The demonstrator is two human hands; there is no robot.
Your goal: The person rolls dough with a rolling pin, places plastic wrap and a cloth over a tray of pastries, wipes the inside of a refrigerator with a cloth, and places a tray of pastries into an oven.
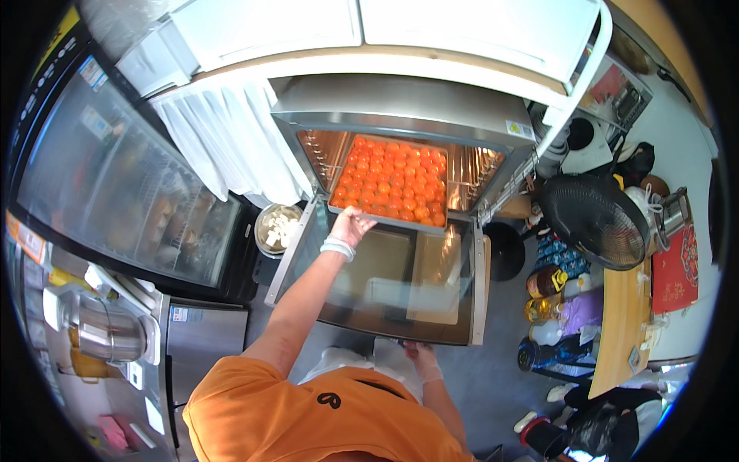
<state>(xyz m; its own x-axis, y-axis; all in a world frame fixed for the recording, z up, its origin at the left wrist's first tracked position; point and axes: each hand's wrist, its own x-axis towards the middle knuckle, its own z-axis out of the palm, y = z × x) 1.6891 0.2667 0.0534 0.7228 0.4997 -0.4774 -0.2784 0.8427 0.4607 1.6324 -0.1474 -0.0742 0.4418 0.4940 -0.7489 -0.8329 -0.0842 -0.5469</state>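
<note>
A shallow metal baking tray (336, 203) sits partly inside the open oven (408, 100). Rows of glossy, round orange-red pieces (392, 181) cover it; whether they are egg yolks or small tomatoes I cannot tell. At the tray's near left corner, my left hand (352, 225) grips the rim, in what looks like a clear glove with a white band at the wrist. The glass oven door (377, 285) is folded down toward me. My right hand (422, 362) is closed at the door's near edge, its fingers partly hidden.
Left of the door stands a metal bowl (279, 229) of white pieces, near a glass-fronted fridge (131, 169). A black fan (594, 222) and a wooden table (623, 331) are on the right, with bottles (545, 282) on the floor. Another person (616, 423) is at lower right.
</note>
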